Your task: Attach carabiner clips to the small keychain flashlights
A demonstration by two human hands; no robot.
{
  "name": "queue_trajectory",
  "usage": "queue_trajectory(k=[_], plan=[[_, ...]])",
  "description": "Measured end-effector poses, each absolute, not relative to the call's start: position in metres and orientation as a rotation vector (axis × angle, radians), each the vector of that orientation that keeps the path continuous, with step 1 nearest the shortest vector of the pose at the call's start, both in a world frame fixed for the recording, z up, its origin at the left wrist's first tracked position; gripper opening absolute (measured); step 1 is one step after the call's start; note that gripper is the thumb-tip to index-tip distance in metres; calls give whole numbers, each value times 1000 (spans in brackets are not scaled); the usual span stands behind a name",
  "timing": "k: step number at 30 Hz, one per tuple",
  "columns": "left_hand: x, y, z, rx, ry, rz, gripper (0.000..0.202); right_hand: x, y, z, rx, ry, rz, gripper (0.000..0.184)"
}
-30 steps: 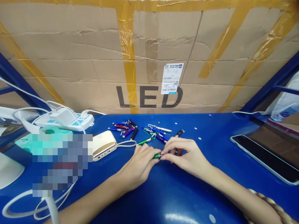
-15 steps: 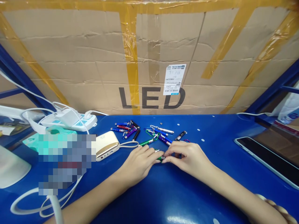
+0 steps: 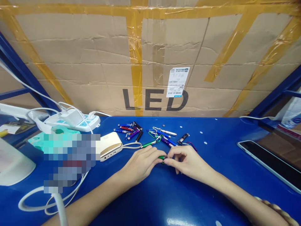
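Observation:
Closed around a small green keychain flashlight (image 3: 162,157) is my left hand (image 3: 142,161); most of its body is hidden by the fingers. My right hand (image 3: 188,160) pinches the flashlight's right end between thumb and index finger. Whatever small part sits in that pinch is too small to make out. Just beyond my hands lie another green flashlight (image 3: 148,144) with a green carabiner, a purple one (image 3: 166,141), a silver one (image 3: 168,132) and a black one (image 3: 183,138). Farther left is a pile of blue, red, purple and black flashlights (image 3: 133,135).
A cream power bank (image 3: 110,142) with a strap stands left of my hands. Beyond it are a white power strip (image 3: 94,123), cables and a pixelated patch. A phone (image 3: 270,163) lies at the right. A large cardboard box (image 3: 105,62) walls off the back of the blue table (image 3: 150,201).
My view has shifted slightly. The green flashlight now shows more between my hands, and my right hand's fingers have curled and shifted at its end.

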State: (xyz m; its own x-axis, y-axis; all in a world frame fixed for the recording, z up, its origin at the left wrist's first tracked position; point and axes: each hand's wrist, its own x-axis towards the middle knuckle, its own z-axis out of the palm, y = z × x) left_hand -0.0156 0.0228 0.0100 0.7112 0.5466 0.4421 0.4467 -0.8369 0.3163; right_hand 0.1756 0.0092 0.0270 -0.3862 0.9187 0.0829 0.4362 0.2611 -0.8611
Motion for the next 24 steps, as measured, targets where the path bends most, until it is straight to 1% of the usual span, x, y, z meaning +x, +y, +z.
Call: queue_trajectory(k=[3,4,5,7,10,12,16,21,24], plan=[[-16,22,10,2753,797,812,29,173,9,25,-1262,-1835,1321,34],[-15,22,10,2748,807,816,28,173,9,24,-1267,-1831,1350,35],[-14,21,10,2737,832,823,28,173,9,24,-1277,-1845,1310,37],[-13,20,9,2698,915,829,26,175,9,22,-1292,-1915,1011,36],[-11,20,8,2590,1052,805,23,180,9,21,-1168,-2011,432,26],[-12,21,7,2526,1114,793,22,183,8,21,-1044,-2068,252,21],[-12,22,6,2524,1088,801,24,185,8,20,-948,-2113,141,14],[-12,22,7,2563,999,814,24,185,10,19,-953,-2111,142,14],[-12,22,7,2557,969,794,23,188,10,21,-921,-2168,60,12]])
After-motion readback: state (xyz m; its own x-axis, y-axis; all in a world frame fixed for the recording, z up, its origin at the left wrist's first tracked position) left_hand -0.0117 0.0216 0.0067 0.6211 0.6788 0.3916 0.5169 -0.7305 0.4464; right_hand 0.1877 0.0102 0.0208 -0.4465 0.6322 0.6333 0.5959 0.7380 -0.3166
